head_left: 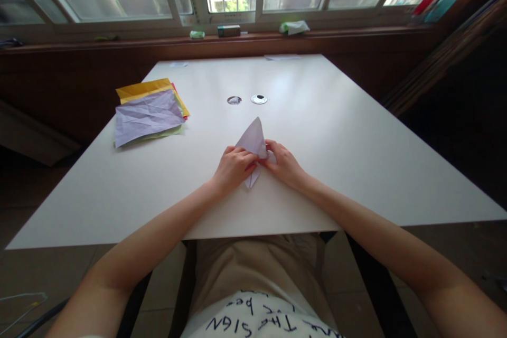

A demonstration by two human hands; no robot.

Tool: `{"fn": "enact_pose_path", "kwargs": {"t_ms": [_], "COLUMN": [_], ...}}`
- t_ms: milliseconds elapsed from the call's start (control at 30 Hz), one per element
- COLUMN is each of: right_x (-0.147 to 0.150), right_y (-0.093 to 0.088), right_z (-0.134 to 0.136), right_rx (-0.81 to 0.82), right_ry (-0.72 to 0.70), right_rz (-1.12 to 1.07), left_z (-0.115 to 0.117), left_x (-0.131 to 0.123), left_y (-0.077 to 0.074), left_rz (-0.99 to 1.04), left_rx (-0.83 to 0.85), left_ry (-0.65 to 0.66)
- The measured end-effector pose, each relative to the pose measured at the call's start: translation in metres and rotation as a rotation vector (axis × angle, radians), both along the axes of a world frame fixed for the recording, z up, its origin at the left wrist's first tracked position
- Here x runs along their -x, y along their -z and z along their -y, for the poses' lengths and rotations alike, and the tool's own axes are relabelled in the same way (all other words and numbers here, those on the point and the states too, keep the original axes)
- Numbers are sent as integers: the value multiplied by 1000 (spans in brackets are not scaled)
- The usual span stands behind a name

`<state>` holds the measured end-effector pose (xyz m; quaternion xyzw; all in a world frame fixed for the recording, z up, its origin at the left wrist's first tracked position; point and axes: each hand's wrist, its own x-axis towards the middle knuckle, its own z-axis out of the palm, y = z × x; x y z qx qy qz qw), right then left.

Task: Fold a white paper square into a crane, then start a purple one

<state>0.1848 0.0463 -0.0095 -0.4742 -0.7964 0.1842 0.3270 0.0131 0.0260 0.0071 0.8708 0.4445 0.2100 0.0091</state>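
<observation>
A folded sheet of pale lilac paper [252,138] is between my hands over the white table, its pointed tip facing away from me. A narrower folded point of it sticks out toward me below my fingers. My left hand [236,165] lies over the paper's left side, with its fingers closed on it. From the right, my right hand [283,162] pinches the paper's edge near a small bent flap. My fingers cover the middle of the folds, so their exact shape there is hidden.
Crumpled lilac, yellow, red and green sheets [148,116] lie stacked at the table's left edge. Two round cable holes [259,99] sit in the white table [348,158] beyond the paper. A small box [228,31] and green-white packets [294,27] rest on the windowsill.
</observation>
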Motion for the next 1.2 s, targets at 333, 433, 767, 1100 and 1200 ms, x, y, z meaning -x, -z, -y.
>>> {"fn": "enact_pose_path", "kwargs": {"t_ms": [333, 433, 767, 1100, 1200], "right_x": [-2, -1, 6, 7, 7], "right_y": [1, 0, 2, 0, -2], "right_z": [-2, 0, 10, 11, 10], "right_rx": [6, -5, -98, -103, -62], "right_ry": [1, -17, -87, -102, -97], "right_rz": [-10, -7, 43, 63, 46], "left_z": [1, 1, 4, 3, 2], "left_x": [0, -2, -8, -10, -9], "left_y": [-3, -4, -1, -6, -6], "left_rz": [11, 106, 453, 633, 695], "left_rx": [-25, -83, 103, 184, 202], "left_ry": [0, -38, -158, -197, -184]}}
